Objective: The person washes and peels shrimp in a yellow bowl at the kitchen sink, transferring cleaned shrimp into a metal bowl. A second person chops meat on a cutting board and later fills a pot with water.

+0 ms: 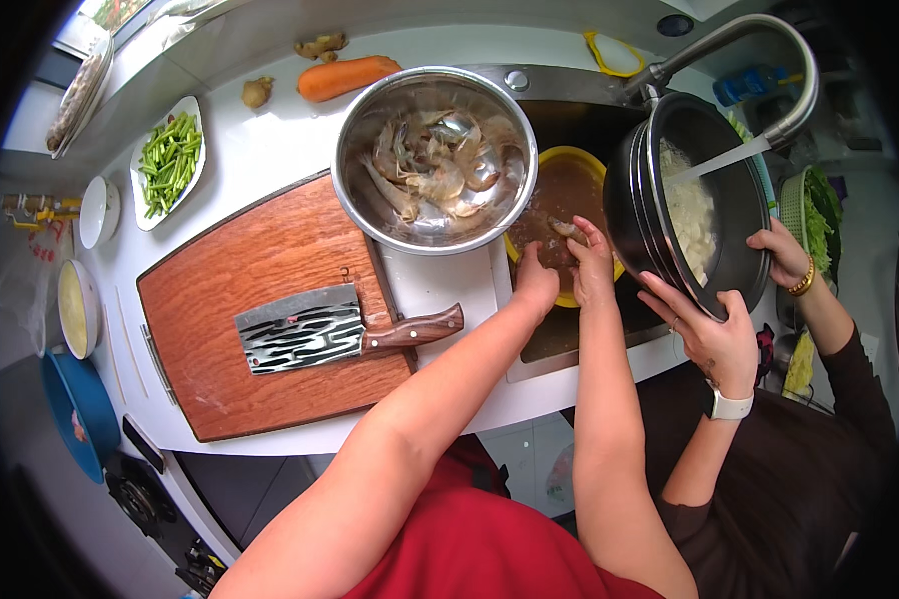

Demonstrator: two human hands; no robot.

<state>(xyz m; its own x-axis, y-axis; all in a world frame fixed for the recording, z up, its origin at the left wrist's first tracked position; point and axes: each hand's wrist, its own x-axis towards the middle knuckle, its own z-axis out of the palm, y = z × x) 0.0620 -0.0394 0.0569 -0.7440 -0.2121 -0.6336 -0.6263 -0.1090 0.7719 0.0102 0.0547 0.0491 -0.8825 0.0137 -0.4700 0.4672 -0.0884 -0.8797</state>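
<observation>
Both of my hands are over a yellow basin [573, 160] of brownish water in the sink. Between the thumb and fingers of my right hand [594, 265] is a grey shrimp [565, 230]. My left hand [536, 280] is beside it, fingers curled together at the basin's near left; whether it grips anything is hidden. A steel bowl [349, 205] with several raw shrimp [440, 178] stands just left of the basin.
A co-worker's hands [721, 344] tilt a black pot [637, 195] of white pieces under the running faucet [804, 90]. A cleaver [305, 329] lies on the wooden board [210, 270]. Behind are a carrot [348, 78], ginger [258, 92] and a dish of cut green stalks [172, 165].
</observation>
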